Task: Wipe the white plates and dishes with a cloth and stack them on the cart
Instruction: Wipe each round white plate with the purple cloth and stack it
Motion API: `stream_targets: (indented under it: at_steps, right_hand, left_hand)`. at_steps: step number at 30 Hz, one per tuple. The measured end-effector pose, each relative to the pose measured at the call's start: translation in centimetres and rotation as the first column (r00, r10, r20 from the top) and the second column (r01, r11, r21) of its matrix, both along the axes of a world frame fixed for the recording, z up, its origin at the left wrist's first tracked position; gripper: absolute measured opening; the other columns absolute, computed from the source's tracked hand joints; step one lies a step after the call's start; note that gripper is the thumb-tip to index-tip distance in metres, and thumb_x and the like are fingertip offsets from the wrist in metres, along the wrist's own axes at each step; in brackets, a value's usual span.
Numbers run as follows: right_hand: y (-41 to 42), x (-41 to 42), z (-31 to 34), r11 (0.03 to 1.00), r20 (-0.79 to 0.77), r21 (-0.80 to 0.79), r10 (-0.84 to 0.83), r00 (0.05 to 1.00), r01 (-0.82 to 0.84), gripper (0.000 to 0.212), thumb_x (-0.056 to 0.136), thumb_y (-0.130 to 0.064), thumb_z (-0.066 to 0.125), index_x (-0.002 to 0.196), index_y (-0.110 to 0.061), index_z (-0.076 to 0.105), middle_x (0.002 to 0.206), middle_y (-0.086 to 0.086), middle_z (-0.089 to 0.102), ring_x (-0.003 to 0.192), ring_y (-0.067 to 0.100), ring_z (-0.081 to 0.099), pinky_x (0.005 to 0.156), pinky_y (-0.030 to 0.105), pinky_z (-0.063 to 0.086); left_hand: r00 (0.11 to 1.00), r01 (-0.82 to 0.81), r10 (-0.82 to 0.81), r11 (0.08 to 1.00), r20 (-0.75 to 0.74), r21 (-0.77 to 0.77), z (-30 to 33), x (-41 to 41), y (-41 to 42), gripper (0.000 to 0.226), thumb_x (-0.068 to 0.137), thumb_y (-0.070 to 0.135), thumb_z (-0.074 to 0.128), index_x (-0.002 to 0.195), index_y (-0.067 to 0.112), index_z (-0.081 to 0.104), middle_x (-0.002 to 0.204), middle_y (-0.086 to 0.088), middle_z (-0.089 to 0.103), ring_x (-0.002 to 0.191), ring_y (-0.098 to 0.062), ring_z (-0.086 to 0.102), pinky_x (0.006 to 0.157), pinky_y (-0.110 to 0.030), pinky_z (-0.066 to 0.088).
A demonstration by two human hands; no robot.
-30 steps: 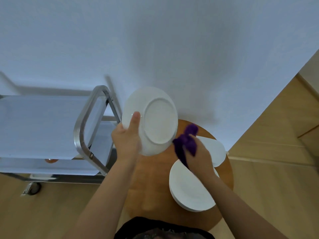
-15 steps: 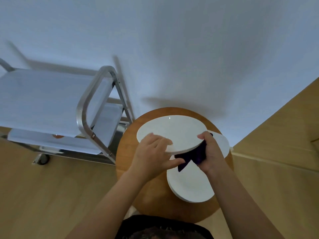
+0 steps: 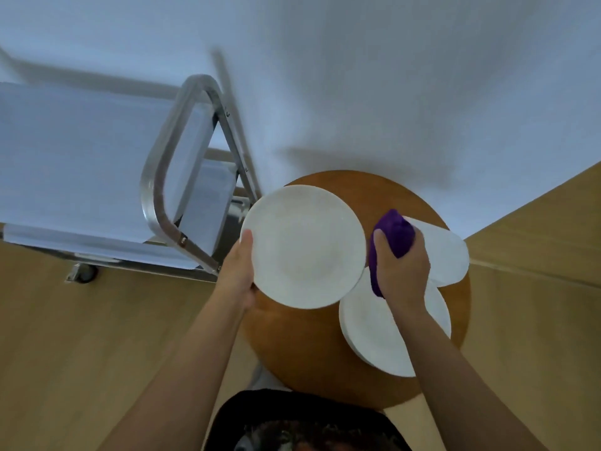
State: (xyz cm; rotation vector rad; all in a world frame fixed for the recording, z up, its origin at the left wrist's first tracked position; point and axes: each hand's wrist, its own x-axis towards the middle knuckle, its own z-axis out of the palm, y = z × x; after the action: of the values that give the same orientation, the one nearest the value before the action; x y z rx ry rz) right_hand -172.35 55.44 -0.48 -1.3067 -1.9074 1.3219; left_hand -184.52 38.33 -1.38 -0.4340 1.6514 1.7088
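Note:
My left hand grips a round white plate by its left rim, face up, above the left side of a round wooden table. Right beside the plate's right edge, my right hand clutches a bunched purple cloth. Under that hand a stack of white plates sits on the table, with another white dish at the table's right edge. The metal cart, its shelves covered in white, stands to the left.
A white wall fills the upper view behind the table and cart. Light wooden floor lies below and to the right. The cart's steel handle loop and a caster wheel are near the table's left side.
The plate has turned face up and shifted left toward the cart. My right hand with the cloth came off the plate's edge and now sits beside it, above the stack.

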Motion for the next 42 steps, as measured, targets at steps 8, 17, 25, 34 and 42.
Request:
stream_targets:
  at_steps: [8, 17, 25, 34, 42]
  right_hand:
    - [-5.0, -9.6, -2.5, 0.671, 0.161, 0.086, 0.72, 0.675, -0.736, 0.034, 0.089, -0.023, 0.058, 0.123, -0.026, 0.055, 0.129, 0.002, 0.055, 0.113, 0.019, 0.052, 0.101, 0.037, 0.042]
    - [-2.3, -9.5, -4.6, 0.529, 0.309, -0.716, 0.825, 0.472, -0.455, 0.016, 0.072, -0.022, 0.06, 0.085, -0.014, 0.059, 0.088, 0.003, 0.06, 0.081, 0.02, 0.056, 0.067, 0.034, 0.047]
    - [-0.5, -9.1, -9.2, 0.862, 0.431, -0.5, 0.336, 0.838, -0.089, 0.01, 0.088, -0.029, 0.054, 0.088, -0.02, 0.052, 0.08, -0.001, 0.059, 0.079, 0.016, 0.058, 0.061, 0.024, 0.042]
    - [-1.6, -7.7, -11.6, 0.922, 0.345, -0.357, -0.016, 0.938, 0.147, 0.023, 0.093, -0.025, 0.052, 0.071, -0.025, 0.047, 0.069, -0.002, 0.055, 0.068, 0.013, 0.055, 0.057, 0.022, 0.044]
    - [-1.4, -7.3, -11.7, 0.915, 0.248, -0.365, -0.083, 0.965, 0.173, 0.017, 0.09, -0.025, 0.057, 0.076, -0.03, 0.048, 0.076, -0.007, 0.058, 0.074, 0.011, 0.058, 0.057, 0.02, 0.044]
  left_hand:
    - [0.965, 0.141, -0.157, 0.986, -0.21, -0.093, -2.9, -3.6, 1.8, 0.036, 0.096, 0.052, 0.035, 0.108, 0.03, 0.061, 0.107, -0.006, 0.067, 0.104, -0.024, 0.062, 0.088, -0.043, 0.053]
    - [0.981, 0.179, -0.19, 0.969, -0.048, -0.172, -8.6, -7.5, 1.1, 0.027, 0.094, 0.056, 0.035, 0.103, 0.041, 0.055, 0.108, 0.005, 0.062, 0.101, -0.02, 0.06, 0.075, -0.038, 0.057]
    - [0.977, 0.197, -0.212, 0.936, -0.022, -0.292, -14.3, -10.0, 3.5, 0.036, 0.095, 0.057, 0.032, 0.12, 0.037, 0.049, 0.116, 0.007, 0.058, 0.112, -0.022, 0.055, 0.091, -0.044, 0.051]
    - [0.959, 0.244, -0.28, 0.889, -0.038, -0.387, -18.5, -11.6, 4.7, 0.048, 0.095, 0.058, 0.028, 0.132, 0.032, 0.044, 0.127, 0.002, 0.056, 0.118, -0.023, 0.052, 0.098, -0.046, 0.046]
    - [0.798, 0.248, -0.553, 0.665, -0.241, -0.705, -20.4, -11.9, 3.5, 0.048, 0.1, 0.047, 0.025, 0.122, 0.011, 0.048, 0.119, -0.01, 0.058, 0.11, -0.027, 0.057, 0.087, -0.036, 0.047]
